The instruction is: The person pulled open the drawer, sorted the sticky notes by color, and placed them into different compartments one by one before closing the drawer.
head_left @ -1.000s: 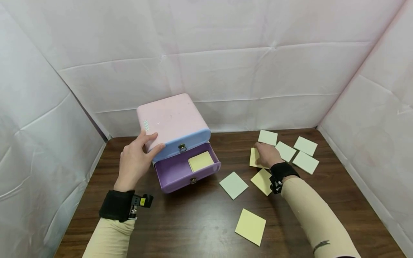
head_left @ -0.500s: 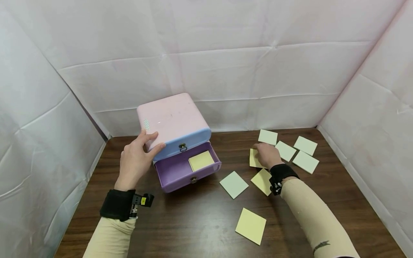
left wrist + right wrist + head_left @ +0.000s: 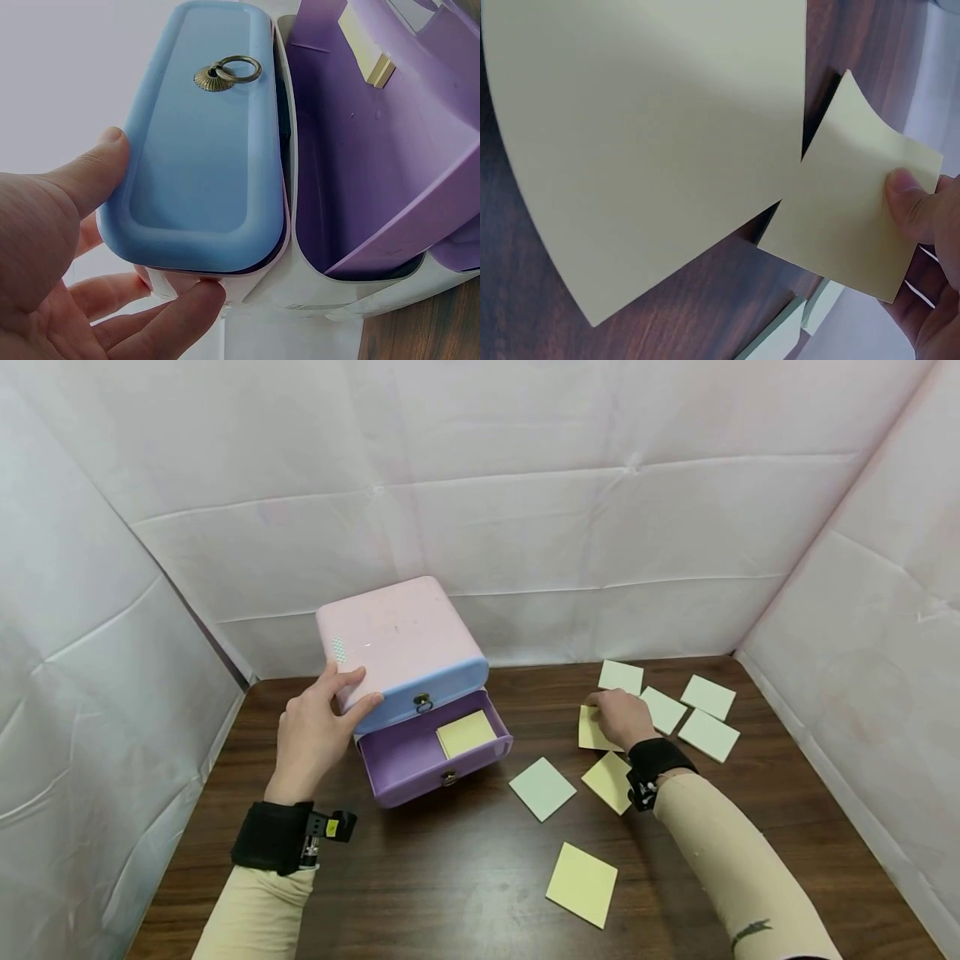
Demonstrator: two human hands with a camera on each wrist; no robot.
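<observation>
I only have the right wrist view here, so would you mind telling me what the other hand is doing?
Observer: The left hand holds the top corner of a small drawer box, thumb on the blue top drawer.
Operator: Thanks. Is any drawer open?
Observer: Yes, the purple bottom drawer is pulled out; the blue one is closed.
Operator: Is anything inside it?
Observer: One yellow note pad lies in it.
Operator: And the note I see under the thumb, where does it sit on the table?
Observer: The right hand pinches that yellow note right of the box, among other pads scattered on the table.
</observation>
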